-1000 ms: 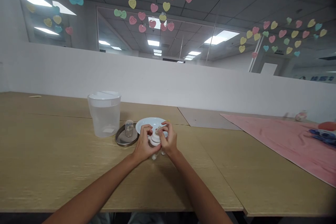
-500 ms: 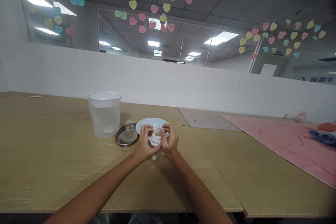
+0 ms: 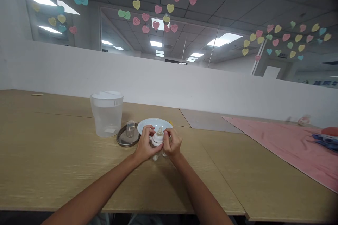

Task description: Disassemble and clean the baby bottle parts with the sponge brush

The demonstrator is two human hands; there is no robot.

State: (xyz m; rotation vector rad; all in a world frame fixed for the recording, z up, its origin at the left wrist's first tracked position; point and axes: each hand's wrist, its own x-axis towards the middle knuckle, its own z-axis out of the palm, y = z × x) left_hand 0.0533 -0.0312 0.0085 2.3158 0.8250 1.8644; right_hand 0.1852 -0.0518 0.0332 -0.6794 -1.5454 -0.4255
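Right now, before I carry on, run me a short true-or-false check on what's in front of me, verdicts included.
1. The left hand is around the bottle. True.
2. A clear cap covers the bottle's teat. False: the teat is bare, and the clear cap stands on the metal tray.
3. The pitcher is left of the metal tray. True.
4. The pink cloth lies beside the pitcher. False: the pink cloth is over on the right.
5. The white plate is beyond the bottle. True.

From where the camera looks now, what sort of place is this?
Probably an office: lights in a tiled ceiling, heart-shaped notes on the glass, and a long table along a white wall.
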